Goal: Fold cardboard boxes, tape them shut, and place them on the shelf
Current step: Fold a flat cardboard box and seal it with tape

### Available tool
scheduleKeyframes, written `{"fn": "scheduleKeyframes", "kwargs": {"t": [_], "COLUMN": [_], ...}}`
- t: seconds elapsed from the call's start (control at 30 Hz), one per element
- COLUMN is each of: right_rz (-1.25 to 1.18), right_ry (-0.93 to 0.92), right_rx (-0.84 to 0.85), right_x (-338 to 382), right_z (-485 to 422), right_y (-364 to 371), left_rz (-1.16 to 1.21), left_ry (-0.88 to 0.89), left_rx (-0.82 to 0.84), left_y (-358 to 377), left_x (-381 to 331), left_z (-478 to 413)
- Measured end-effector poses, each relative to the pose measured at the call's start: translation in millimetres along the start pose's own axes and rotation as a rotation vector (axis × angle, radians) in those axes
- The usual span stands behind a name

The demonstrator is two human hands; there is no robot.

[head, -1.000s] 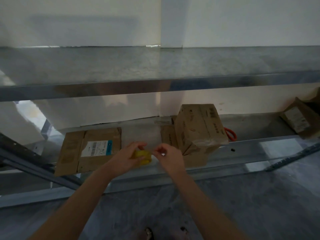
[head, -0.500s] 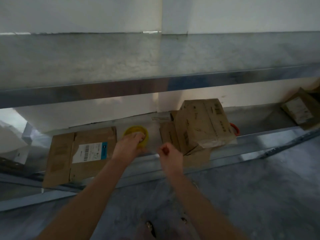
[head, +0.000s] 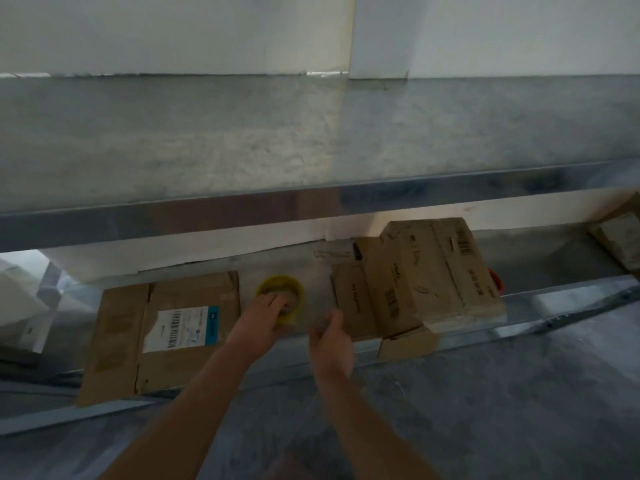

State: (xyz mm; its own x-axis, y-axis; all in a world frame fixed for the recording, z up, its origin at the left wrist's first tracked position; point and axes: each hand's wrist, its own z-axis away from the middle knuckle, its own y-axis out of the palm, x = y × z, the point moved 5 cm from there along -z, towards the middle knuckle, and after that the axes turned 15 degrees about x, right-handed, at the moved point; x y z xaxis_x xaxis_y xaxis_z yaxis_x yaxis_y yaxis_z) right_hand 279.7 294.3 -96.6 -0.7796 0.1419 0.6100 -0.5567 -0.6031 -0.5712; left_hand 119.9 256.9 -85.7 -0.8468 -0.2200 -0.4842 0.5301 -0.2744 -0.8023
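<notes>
Two bare forearms reach away from the camera over the grey floor. The right hand hangs just in front and to the right of the tape roll, apart from it, thumb raised. It is smeared by motion, so I cannot tell whether its fingers are loose or pinching something. The left hand lies on the yellow tape roll, its fingers bent over the near rim into the hole, grasping it. The roll sits flat on the lower shelf, a little behind the shelf's metal front edge. Just left of the roll lies a flat cardboard sheet with a white label that has a barcode and a blue stripe; the sheet's near end sticks out over the front edge. To the right of the roll, a closed box rests tilted on top of a flattened carton, and a loose cardboard flap hangs at the front edge below them. Something orange peeks out behind the box, on the side away from the roll. Far right of the roll, another carton is cut off by the frame. Behind and above the roll runs the upper shelf, with a pale wall beyond it.
</notes>
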Motion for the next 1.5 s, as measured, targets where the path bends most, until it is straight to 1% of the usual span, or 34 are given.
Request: {"fn": "scheduleKeyframes", "kwargs": {"t": [0.1, 0.17, 0.23, 0.27, 0.3, 0.37, 0.4, 0.43, 0.5, 0.53, 0.6, 0.67, 0.73, 0.8, 0.87, 1.0, 1.07, 1.13, 1.2, 1.23, 1.3, 1.4, 1.47, 1.5], "right_rz": [0.018, 0.067, 0.134, 0.201, 0.279, 0.399, 0.446, 0.482, 0.528, 0.537, 0.524, 0.487, 0.440, 0.382, 0.301, 0.205, 0.140, 0.078, 0.011, -0.031, -0.114, -0.165, -0.154, -0.155], "right_ry": [0.020, -0.076, -0.263, -0.402, -0.542, -0.779, -0.855, -0.893, -0.885, -0.867, -0.837, -0.776, -0.692, -0.617, -0.564, -0.543, -0.537, -0.545, -0.549, -0.546, -0.533, -0.517, -0.532, -0.529], "right_rx": [0.027, 0.060, 0.077, 0.035, -0.037, -0.186, -0.247, -0.297, -0.380, -0.402, -0.413, -0.410, -0.362, -0.251, -0.132, 0.019, 0.098, 0.156, 0.184, 0.192, 0.201, 0.198, 0.174, 0.159], "right_x": [-1.3, 8.8, 23.4, 30.1, 34.2, 33.9, 31.0, 26.9, 14.5, 5.0, -17.4, -45.0, -74.8, -101.1, -116.7, -124.6, -123.4, -119.4, -114.8, -112.7, -108.9, -101.4, -96.0, -94.7], "right_z": [-1.8, 6.3, 28.4, 43.4, 60.4, 95.4, 109.7, 121.8, 135.9, 137.3, 133.4, 121.3, 102.5, 80.0, 63.9, 51.8, 47.0, 43.0, 41.0, 39.4, 37.0, 32.6, 30.8, 28.9], "right_y": [-12.4, -25.0, -38.7, -47.5, -57.4, -77.7, -90.5, -105.9, -142.6, -161.2, -198.8, -234.9, -263.3, -277.6, -281.8, -277.7, -275.0, -272.0, -270.7, -270.9, -272.0, -272.4, -274.1, -275.9], "left_rz": [-0.037, -0.080, -0.093, -0.109, -0.133, -0.158, -0.131, -0.087, 0.035, 0.108, 0.297, 0.412, 0.340, 0.232, 0.220, 0.349, 0.438, 0.566, 0.669, 0.715, 0.759, 0.649, 0.558, 0.559], "left_ry": [0.027, -0.003, 0.009, 0.039, 0.075, 0.141, 0.159, 0.183, 0.229, 0.221, 0.144, 0.037, 0.004, -0.021, -0.063, -0.130, -0.166, -0.212, -0.261, -0.282, -0.332, -0.384, -0.370, -0.365], "left_rx": [0.031, -0.014, -0.132, -0.192, -0.238, -0.269, -0.260, -0.257, -0.254, -0.239, -0.224, -0.239, -0.376, -0.493, -0.509, -0.445, -0.457, -0.510, -0.579, -0.588, -0.543, -0.479, -0.466, -0.454], "left_y": [-1.1, -5.6, -15.8, -21.3, -25.3, -28.3, -28.2, -26.9, -21.2, -17.1, -8.2, -2.5, -3.2, 1.6, 15.7, 47.0, 50.1, 48.6, 42.9, 38.2, 30.2, 19.1, 12.7, 11.2], "left_x": [1.1, 3.2, -6.7, -19.0, -34.4, -72.7, -93.4, -114.1, -153.6, -171.6, -192.8, -203.2, -217.4, -238.0, -261.1, -284.9, -289.4, -290.4, -287.6, -285.7, -281.0, -276.6, -276.3, -274.7], "left_z": [9.5, 14.2, 23.2, 29.5, 35.6, 48.8, 54.9, 60.1, 64.4, 64.8, 58.8, 50.8, 51.2, 57.4, 62.6, 51.9, 41.7, 36.0, 33.7, 31.7, 26.1, 16.8, 12.0, 10.3]}}
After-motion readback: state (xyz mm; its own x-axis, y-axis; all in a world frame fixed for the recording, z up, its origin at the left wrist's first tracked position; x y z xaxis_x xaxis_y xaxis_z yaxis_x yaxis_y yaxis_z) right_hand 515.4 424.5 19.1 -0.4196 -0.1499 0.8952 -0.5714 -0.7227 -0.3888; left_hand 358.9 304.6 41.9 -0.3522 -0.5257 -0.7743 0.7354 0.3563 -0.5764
